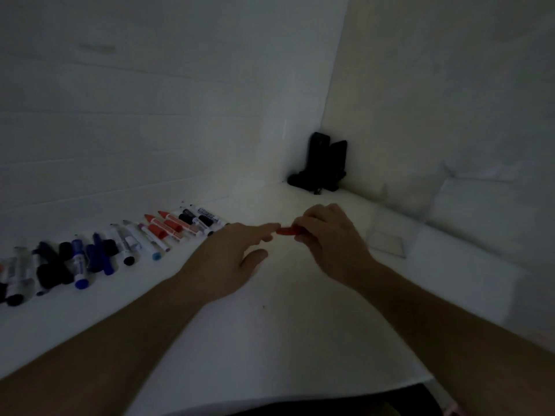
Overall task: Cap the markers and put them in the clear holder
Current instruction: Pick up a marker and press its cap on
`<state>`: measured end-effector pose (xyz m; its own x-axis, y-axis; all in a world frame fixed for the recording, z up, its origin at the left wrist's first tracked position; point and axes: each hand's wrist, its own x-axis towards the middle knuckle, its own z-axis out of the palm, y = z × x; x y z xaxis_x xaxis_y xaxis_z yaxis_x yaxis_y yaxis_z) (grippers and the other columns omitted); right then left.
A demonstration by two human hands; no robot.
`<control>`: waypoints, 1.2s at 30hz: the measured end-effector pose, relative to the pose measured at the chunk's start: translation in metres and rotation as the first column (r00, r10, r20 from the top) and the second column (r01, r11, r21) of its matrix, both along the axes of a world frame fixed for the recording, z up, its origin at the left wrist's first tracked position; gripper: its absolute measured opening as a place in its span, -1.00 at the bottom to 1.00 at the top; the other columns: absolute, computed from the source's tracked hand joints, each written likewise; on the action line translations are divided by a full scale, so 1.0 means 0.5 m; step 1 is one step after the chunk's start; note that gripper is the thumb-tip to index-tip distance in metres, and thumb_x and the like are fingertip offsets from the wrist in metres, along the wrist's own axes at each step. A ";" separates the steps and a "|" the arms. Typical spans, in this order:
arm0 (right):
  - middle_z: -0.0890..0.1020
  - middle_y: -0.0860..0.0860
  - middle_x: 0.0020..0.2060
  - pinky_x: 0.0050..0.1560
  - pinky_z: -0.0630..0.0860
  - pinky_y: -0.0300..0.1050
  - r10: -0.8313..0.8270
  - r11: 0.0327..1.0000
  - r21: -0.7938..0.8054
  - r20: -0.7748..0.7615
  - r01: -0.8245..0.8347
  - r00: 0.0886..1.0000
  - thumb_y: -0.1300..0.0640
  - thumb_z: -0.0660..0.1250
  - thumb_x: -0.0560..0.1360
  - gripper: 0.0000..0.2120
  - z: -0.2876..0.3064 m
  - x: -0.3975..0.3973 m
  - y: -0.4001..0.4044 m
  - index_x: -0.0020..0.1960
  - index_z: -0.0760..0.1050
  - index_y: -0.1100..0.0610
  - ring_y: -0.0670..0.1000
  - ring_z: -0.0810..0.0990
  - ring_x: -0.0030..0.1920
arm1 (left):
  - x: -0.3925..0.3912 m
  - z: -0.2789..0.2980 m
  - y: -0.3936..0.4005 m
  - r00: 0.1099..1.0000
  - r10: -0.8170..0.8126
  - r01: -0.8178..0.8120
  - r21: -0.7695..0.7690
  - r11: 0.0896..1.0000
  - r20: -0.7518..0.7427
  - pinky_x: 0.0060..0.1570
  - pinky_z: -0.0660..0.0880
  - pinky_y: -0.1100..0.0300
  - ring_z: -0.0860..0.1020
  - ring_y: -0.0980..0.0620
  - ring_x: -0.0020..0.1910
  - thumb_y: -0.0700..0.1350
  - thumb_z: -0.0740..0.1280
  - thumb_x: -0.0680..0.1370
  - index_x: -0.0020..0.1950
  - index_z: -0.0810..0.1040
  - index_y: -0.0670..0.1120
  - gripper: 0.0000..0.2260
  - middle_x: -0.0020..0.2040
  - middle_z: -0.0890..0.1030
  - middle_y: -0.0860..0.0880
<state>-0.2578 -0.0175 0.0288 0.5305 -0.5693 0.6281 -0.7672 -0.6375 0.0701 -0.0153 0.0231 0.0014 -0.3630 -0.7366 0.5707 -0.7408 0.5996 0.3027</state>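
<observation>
Head view, dim lighting. Both bare forearms reach in over the white table (270, 340). Right hand (327, 235) has its fingers curled around a small red piece (286, 231), probably a marker cap or a short marker end; only the part sticking out to the left shows, rest hidden in the fist. Left hand (234, 256) is unclenched, fingers extended, index fingertip touching or just beside the exposed end of the red piece; can't tell if it actually pinches it. Thumb hangs free below.

Markers (120, 247) lie in a loose row along the left side of the table by the wall: black and blue ones at the near left, white-bodied ones mid-row, two red ones (168, 226) toward the far end, just left of the left hand. Some look uncapped, too blurred to count.

Clear holder (390, 235) sits on the table right of the right hand, near it, hard to make out. A black object (321, 166) stands in the far corner.
</observation>
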 end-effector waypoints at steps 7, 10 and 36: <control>0.57 0.07 0.00 -0.09 0.52 -0.20 -0.152 0.962 -0.153 0.379 0.224 0.913 0.09 0.40 0.57 -0.82 0.196 -0.171 0.008 0.11 0.60 0.17 -0.03 0.56 -0.15 | -0.005 -0.031 -0.001 0.999 -0.031 0.032 -0.064 0.997 0.014 0.30 0.19 0.47 0.47 0.21 0.23 0.02 0.27 0.60 0.34 0.53 0.15 -0.69 0.20 0.60 0.17; 0.62 0.06 0.00 -0.05 0.54 -0.12 -0.288 0.928 -0.099 0.423 0.360 0.859 0.04 0.39 0.56 -0.77 0.221 -0.221 -0.008 0.15 0.59 0.15 -0.03 0.58 -0.14 | -0.002 -0.038 -0.003 0.999 -0.035 0.035 -0.090 0.995 -0.001 0.31 0.20 0.44 0.48 0.18 0.20 0.05 0.22 0.57 0.23 0.63 0.08 -0.70 0.15 0.64 0.10; 0.56 0.10 -0.15 -0.21 0.46 -0.03 -0.624 0.763 0.329 0.150 0.556 0.767 0.13 0.36 0.44 -0.42 0.137 -0.181 -0.082 0.36 0.18 -0.05 0.20 0.55 -0.19 | 0.009 -0.041 -0.012 1.000 0.001 -0.001 -0.024 1.000 0.006 0.17 0.22 0.57 0.50 0.25 0.07 0.03 0.22 0.55 0.16 0.62 0.14 -0.75 0.06 0.59 0.24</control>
